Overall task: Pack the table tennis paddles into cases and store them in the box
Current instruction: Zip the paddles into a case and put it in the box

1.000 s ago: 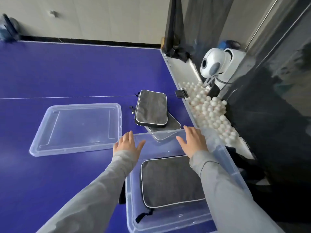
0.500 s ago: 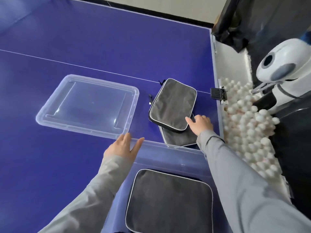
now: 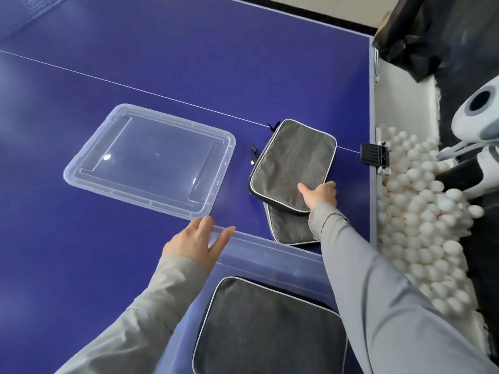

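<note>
Paddle cases are the job here, and three grey ones show: one case already lies flat inside the clear box at the near edge of the blue desk, while the top case rests across a lower case just beyond the box's far wall. A second ago both hands sat on that far wall. Since then the right hand has gone out over it and arrived at the near right corner of the top case, with the thumb laid on the fabric and the fingers curled round the edge in a pinch. The case itself looks to be still lying on the one below, not yet raised. The left hand has stayed put, fingers straight and spread, pressing on the box's far left corner and holding nothing. I take this as the start of the second case's trip into the box, with the left hand steadying it, so roughly a third of the storing is done. The box lid lies upside down to the left, well clear of the cases, waiting for the end. White balls fill a tray off the desk's right side, beside a white ball machine.
</note>
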A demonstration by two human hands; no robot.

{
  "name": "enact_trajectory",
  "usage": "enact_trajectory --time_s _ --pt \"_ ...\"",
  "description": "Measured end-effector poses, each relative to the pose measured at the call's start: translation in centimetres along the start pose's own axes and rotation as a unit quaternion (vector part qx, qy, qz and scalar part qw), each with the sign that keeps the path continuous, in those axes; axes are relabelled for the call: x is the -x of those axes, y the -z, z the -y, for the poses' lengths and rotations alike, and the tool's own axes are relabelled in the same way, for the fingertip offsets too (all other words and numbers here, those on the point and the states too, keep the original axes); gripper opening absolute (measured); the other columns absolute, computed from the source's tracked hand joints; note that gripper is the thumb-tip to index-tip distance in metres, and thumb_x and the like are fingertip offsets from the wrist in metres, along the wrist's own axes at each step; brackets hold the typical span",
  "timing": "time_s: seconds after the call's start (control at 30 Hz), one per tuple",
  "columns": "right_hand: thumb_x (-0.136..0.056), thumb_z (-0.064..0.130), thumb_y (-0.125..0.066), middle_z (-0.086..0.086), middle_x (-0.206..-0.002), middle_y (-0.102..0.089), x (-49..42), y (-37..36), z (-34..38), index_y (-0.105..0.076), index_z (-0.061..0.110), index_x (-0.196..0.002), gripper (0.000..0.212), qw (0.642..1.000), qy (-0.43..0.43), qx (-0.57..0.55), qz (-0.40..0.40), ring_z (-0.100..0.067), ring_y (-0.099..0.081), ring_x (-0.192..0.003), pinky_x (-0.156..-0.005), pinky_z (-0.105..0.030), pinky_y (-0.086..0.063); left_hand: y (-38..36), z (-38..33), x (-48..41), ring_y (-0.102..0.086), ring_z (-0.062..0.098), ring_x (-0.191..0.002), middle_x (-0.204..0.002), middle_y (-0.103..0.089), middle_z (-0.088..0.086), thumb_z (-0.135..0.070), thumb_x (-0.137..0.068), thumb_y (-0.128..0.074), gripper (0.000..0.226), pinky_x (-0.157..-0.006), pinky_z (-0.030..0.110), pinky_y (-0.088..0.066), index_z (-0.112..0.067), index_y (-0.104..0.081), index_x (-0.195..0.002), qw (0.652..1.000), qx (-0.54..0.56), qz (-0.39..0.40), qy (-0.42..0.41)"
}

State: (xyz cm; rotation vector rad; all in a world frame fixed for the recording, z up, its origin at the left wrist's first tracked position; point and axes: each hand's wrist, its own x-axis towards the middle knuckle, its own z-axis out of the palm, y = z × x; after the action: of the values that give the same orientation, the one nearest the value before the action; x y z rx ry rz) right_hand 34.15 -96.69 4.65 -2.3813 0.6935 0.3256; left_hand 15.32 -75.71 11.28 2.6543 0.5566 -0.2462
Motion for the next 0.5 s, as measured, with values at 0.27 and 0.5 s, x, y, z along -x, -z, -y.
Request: enact_trajectory --time_s 0.27,0.5 --pt "-0.081 0.017 -0.063 -0.011 -0.111 -0.054 1.7 2.4 2.8 -0.034 0.008 -0.116 0.047 0.969 0.015 -0.241 -0.047 -0.03 -0.056 -0.089 -0.079 -0.037 -0.045 0.2 0.0 0.0 -0.051 0.026 -0.077 -0.11 -0.058 -0.006 -0.065 -0.087 -0.033 0.05 -0.062 0.029 -0.036 -0.02 -0.049 -0.104 1.0 -0.02 0.002 -0.002" --pt "-0.08 0.01 -0.063 0.01 -0.084 -0.051 7.7 5.0 3.8 -0.038 0.013 -0.115 0.043 0.933 0.081 -0.345 -0.064 -0.02 -0.054 -0.082 -0.074 -0.028 -0.04 0.5 0.4 0.2 -0.057 0.027 -0.104 -0.122 -0.054 -0.004 -0.056 -0.092 -0.036 0.046 -0.075 0.032 -0.041 -0.022 -0.051 -0.12 0.998 0.055 -0.012 -0.019"
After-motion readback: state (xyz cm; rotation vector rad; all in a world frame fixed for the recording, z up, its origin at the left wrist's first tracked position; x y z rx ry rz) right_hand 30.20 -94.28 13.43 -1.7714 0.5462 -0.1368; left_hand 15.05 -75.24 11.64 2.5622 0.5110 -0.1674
